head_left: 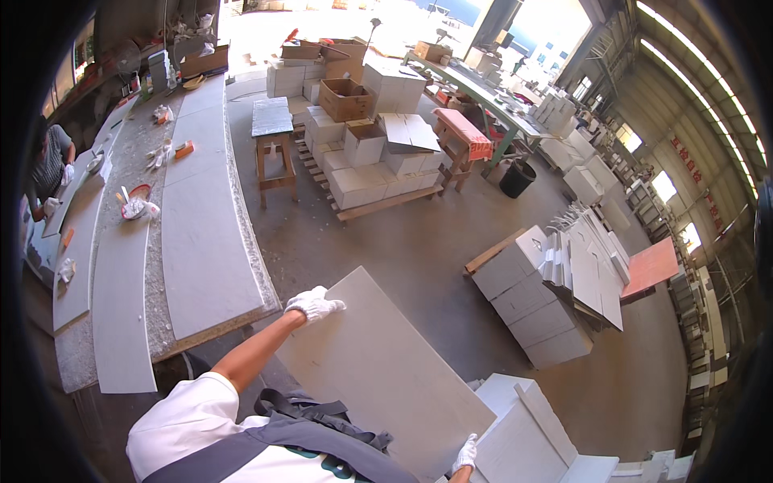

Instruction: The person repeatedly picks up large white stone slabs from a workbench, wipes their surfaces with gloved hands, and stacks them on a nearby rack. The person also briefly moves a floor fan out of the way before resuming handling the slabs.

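Panel: one large, pale grey, flat rectangular panel [386,366], between both hands.
Left hand [316,306]: white knitted glove, gripping the panel's far-left edge.
Right hand [465,453]: similar glove, gripping its near-right edge.
Writing: red wall characters [687,161], far beyond the right hand.
Bucket: one black round bucket [517,179], ahead of the hands.

From where I stand, the clearest sign is up on the right-hand wall [713,153], where large red characters [687,161] run in a slanting line, with a second group of red characters [713,211] lower down. Small dark printing edges the pink cover [460,129] on the wooden stand [456,161], too fine to make out from here. Dark green shapes [338,465] that look like print show on the person's white shirt [181,419], partly hidden by a dark strap [233,456].
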Demonstrator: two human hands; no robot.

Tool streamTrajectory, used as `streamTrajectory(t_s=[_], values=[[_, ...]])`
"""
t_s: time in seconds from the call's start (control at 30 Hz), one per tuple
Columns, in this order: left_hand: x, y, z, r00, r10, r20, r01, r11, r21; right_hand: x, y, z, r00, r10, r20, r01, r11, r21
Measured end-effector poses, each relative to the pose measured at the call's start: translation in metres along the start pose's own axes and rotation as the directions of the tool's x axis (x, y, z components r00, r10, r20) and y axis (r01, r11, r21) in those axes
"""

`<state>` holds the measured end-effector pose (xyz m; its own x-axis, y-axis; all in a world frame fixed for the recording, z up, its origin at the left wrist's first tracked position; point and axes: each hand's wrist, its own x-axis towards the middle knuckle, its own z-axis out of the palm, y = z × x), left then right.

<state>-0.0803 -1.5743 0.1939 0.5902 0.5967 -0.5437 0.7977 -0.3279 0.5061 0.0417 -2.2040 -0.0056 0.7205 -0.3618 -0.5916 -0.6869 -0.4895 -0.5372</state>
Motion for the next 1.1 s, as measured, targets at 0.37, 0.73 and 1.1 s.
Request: streamTrajectory(t_s=[0.37, 0.73, 1.1], values=[[0.141, 0.059, -0.054, 0.981, -0.122, -0.15, 0.097, 0.982, -0.163, 0.143, -0.266, 0.101, 0.976, -0.197, 0.095, 0.217, 0.917, -0.335], [0.223, 0.093, -0.104, 0.832, -0.418, -0.366, 0.267, 0.878, -0.397, 0.198, -0.587, 0.244, 0.786, -0.436, 0.438, 0.613, 0.643, -0.46], [0.273, 0.037, -0.161, 0.614, -0.595, -0.519, 0.259, 0.772, -0.58, 0.156, -0.752, 0.451, 0.644, -0.457, 0.613, 0.757, 0.499, -0.423]])
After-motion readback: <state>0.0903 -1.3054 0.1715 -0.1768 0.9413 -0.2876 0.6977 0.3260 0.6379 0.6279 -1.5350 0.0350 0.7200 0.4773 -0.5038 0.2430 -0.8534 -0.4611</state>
